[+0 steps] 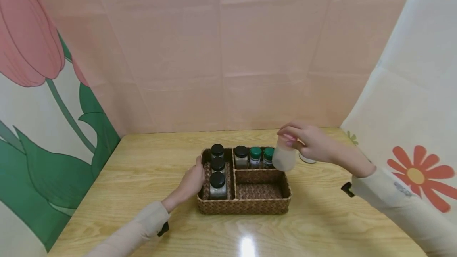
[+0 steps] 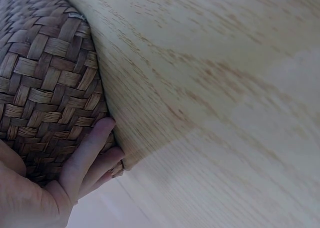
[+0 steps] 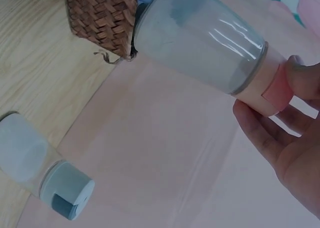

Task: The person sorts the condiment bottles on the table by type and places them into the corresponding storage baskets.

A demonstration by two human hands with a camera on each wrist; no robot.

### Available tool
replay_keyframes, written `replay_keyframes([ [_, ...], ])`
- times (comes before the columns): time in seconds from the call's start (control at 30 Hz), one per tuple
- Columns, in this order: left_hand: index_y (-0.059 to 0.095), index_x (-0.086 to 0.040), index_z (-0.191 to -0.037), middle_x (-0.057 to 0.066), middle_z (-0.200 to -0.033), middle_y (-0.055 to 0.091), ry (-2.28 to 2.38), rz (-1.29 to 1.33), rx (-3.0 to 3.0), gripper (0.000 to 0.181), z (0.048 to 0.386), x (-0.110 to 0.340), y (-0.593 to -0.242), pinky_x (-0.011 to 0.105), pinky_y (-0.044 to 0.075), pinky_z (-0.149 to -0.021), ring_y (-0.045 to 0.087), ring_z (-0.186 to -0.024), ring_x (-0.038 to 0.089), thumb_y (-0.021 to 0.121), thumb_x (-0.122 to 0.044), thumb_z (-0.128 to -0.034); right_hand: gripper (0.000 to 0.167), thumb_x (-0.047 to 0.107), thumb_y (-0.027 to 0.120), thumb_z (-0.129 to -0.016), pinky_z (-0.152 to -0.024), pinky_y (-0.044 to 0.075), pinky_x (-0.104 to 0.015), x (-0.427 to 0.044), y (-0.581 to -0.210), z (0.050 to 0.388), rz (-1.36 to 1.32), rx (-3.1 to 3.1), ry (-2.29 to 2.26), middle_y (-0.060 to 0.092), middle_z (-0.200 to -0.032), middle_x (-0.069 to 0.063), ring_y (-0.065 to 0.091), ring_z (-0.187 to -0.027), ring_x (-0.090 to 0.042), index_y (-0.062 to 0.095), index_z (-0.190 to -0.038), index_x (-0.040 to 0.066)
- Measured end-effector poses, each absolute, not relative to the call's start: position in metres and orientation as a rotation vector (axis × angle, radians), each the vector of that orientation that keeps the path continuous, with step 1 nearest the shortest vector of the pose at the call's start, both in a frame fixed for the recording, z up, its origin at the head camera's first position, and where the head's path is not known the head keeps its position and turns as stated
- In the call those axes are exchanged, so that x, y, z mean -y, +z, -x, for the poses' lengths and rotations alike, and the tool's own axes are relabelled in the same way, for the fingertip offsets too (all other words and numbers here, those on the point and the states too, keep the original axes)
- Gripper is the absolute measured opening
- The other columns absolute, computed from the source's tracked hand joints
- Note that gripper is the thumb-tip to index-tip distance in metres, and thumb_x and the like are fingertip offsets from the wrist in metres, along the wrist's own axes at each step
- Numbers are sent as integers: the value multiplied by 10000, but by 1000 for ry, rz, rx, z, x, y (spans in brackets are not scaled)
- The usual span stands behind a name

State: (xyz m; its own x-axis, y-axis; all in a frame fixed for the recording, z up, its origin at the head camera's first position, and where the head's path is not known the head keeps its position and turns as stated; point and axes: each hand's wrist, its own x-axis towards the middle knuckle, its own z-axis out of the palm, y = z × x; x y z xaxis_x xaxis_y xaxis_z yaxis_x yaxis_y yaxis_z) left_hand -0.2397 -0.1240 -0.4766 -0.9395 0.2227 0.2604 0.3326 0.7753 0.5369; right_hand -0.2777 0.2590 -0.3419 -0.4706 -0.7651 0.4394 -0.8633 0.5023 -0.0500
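The woven basket has three compartments. My left hand rests on its left outer side; in the left wrist view, straight fingers lie against the weave. With my right hand I pinch the pink cap of a translucent bottle. This bottle hangs tilted above the basket's right rim, beside the back compartment. In that compartment stand a black-lidded jar and two green-lidded jars. Black-lidded jars stand in a row in the left compartment. The front right compartment's woven floor is visible.
Another translucent bottle, with a pale green flip cap, stands on the wooden table right of the basket; the right hand mostly hides it in the head view. A pink sheet hangs behind, with flowered sheets at the sides.
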Motion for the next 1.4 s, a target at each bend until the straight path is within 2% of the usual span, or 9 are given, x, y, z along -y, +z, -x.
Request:
replay_keyframes([
  [0.17, 239, 208, -1404, 58, -634, 510, -892, 441, 2785, 476, 240, 125, -477, 310, 430, -439, 497, -492, 159, 410, 40, -993, 344, -45, 609, -900, -724, 533, -372, -251, -342, 273, -1371, 2396, 377, 615, -1201, -34, 628, -948, -170, 652, -1217, 82],
  [0.4, 251, 218, -1390, 58, -622, 503, -863, 457, 2776, 464, 240, 125, -479, 303, 417, -422, 484, -476, 154, 420, 48, -993, 398, -94, 649, -836, -744, 549, -408, -240, -342, 269, -1418, 2352, 385, 622, -1197, -58, 636, -985, -205, 652, -1204, 60],
  [0.7, 263, 238, -1371, 61, -621, 500, -830, 477, 2759, 446, 240, 126, -478, 298, 418, -421, 486, -479, 155, 418, 56, -994, 365, -35, 686, -861, -774, 544, -414, -225, -341, 260, -1447, 2333, 406, 624, -1210, -49, 634, -1011, -210, 660, -1207, 78],
  [0.97, 270, 222, -1377, 77, -639, 518, -842, 459, 2766, 446, 239, 126, -479, 313, 432, -436, 504, -498, 169, 412, 43, -994, 371, -37, 661, -875, -789, 545, -394, -214, -340, 255, -1495, 2351, 386, 611, -1236, -65, 615, -1063, -227, 649, -1226, 82],
  [1.2, 272, 209, -1383, 74, -645, 517, -860, 443, 2776, 448, 240, 126, -479, 321, 433, -441, 504, -505, 170, 418, 41, -995, 486, -126, 593, -797, -805, 543, -378, -205, -343, 254, -1542, 2337, 398, 600, -1250, -61, 615, -1062, -217, 645, -1232, 86],
  [1.4, 262, 200, -1394, 73, -652, 519, -879, 436, 2785, 449, 239, 126, -478, 312, 432, -446, 504, -511, 164, 407, 39, -1001, 492, -111, 583, -815, -845, 536, -367, -197, -345, 250, -1549, 2370, 410, 599, -1270, -39, 601, -1095, -197, 640, -1257, 98],
])
